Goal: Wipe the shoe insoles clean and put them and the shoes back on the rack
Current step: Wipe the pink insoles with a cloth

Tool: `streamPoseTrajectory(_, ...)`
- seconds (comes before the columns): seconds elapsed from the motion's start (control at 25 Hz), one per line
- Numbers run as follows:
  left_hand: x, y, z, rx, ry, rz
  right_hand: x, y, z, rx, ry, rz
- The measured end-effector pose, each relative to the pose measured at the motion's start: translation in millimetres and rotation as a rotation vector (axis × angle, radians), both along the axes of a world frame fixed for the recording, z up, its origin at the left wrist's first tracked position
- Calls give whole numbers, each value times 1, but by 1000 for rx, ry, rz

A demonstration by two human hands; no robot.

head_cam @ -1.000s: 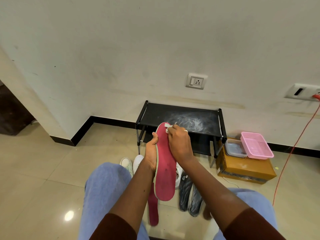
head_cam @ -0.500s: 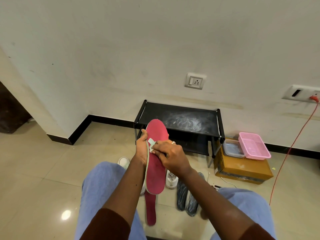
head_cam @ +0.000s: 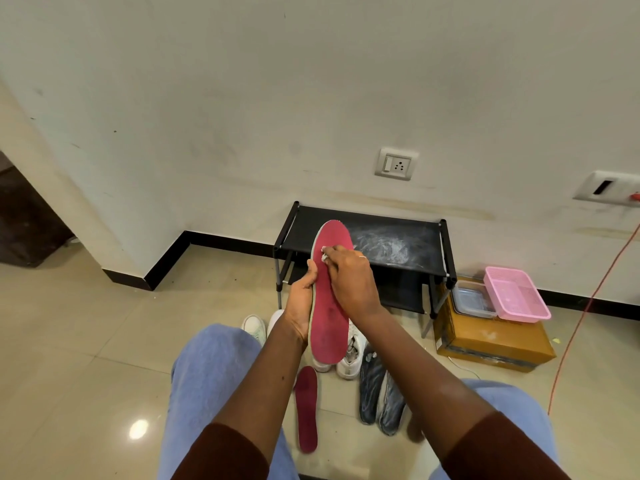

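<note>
Step in hand: wiping; left hand (head_cam: 300,301) grips the red insole (head_cam: 328,327) by its left edge, fingers curled round it, insole held upright over the lap, in front of the rack (head_cam: 408,237); right hand (head_cam: 351,280) pinches a small white wipe (head_cam: 325,254) against the insole's upper half; second red insole (head_cam: 307,410) and two dark insoles (head_cam: 381,396) lie on the floor by the white shoes (head_cam: 351,355); my read: early in the task; next: drag the wipe toward the heel, keep the left grip firm so the insole doesn't flex
</note>
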State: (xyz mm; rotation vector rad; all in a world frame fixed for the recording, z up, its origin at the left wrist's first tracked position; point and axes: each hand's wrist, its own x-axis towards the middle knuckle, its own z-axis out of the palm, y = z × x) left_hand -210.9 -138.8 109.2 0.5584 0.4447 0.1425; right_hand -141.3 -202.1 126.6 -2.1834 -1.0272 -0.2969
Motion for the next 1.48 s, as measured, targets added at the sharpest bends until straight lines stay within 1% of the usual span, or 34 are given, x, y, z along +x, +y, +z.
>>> streamPoseTrajectory(0.08, 2, 4, -3, -28, -1, 30, -4, -3, 3, -5, 37, 87)
streamPoseTrajectory(0.16, 7, 11, -5, -32, -10, 51, -15, -9, 1, -25, 19, 187)
streamPoseTrajectory(0.32, 12, 25, -6, -77, -14, 49, -40, -16, -6, -24, 24, 252)
streamPoseTrajectory(0.44, 13, 31, -8, -94, -33, 56, -46, -18, -8, -22, -24, 294)
streamPoseTrajectory(0.56, 12, 28, -7, -82, -2, 49, -42, -19, -10, -3, -67, 257)
streamPoseTrajectory(0.68, 12, 22, -7, -1, 40, 49, -34, -10, -7, -75, -56, 195)
streamPoseTrajectory(0.84, 6, 8, -3, 35, 20, 19, -3, -3, 1, -115, -68, 111)
streamPoseTrajectory(0.96, 8, 6, -4, 109, 28, -28, 21, 1, 10, -68, -56, 4)
streamPoseTrajectory(1.04, 9, 9, -4, 99, 28, -9, 26, 4, 16, -53, -26, -21)
streamPoseTrajectory(1.12, 9, 11, -4, 53, -11, 16, 23, 5, 18, -42, -30, -1)
streamPoseTrajectory(1.24, 10, 13, -5, -70, -106, 60, 9, 1, 8, -66, -27, 67)
streamPoseTrajectory(1.36, 12, 23, -6, -80, -106, 73, -15, -2, -5, -88, -37, 135)
streamPoseTrajectory(1.48, 15, 25, -4, -91, -122, 76, -32, -12, -12, 7, -83, 215)
